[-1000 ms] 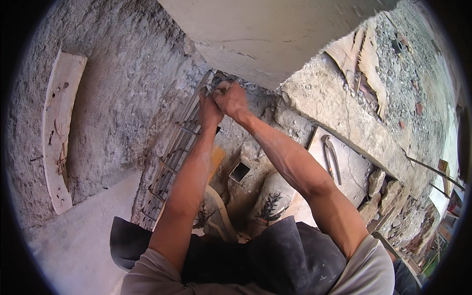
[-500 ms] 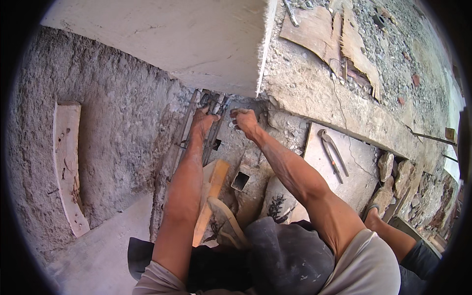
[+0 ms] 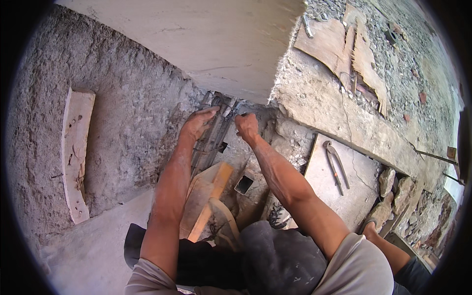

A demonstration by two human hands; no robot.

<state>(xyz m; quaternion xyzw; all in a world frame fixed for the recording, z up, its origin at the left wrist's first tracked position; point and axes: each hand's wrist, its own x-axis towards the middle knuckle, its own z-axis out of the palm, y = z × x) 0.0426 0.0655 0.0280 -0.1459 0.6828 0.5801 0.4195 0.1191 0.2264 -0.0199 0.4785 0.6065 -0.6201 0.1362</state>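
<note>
A bundle of steel reinforcing bars (image 3: 212,142) runs up beneath a large pale slab-like block (image 3: 221,49). At its left side is my left hand (image 3: 198,124), fingers stretched out against or just over the bars, with no object visible in it. My right hand (image 3: 247,126) is closed just to the right of the upper bars; whatever its fingers may hold is hidden. A pair of end-cutting pincers (image 3: 337,167) lies on a pale board (image 3: 319,169) right of my right forearm.
Near my knees are a square hollow tube end (image 3: 244,185) and a wooden piece (image 3: 211,199). A curved plank (image 3: 77,152) rests against the rough wall on the left. A concrete ledge (image 3: 344,115), broken plywood (image 3: 322,44) and stones (image 3: 403,194) lie right. Another person's leg (image 3: 391,250) shows lower right.
My left hand has loosened from the bars, its fingers now stretched out and shifted left. My right hand stays closed near the bars. The view has shifted slightly.
</note>
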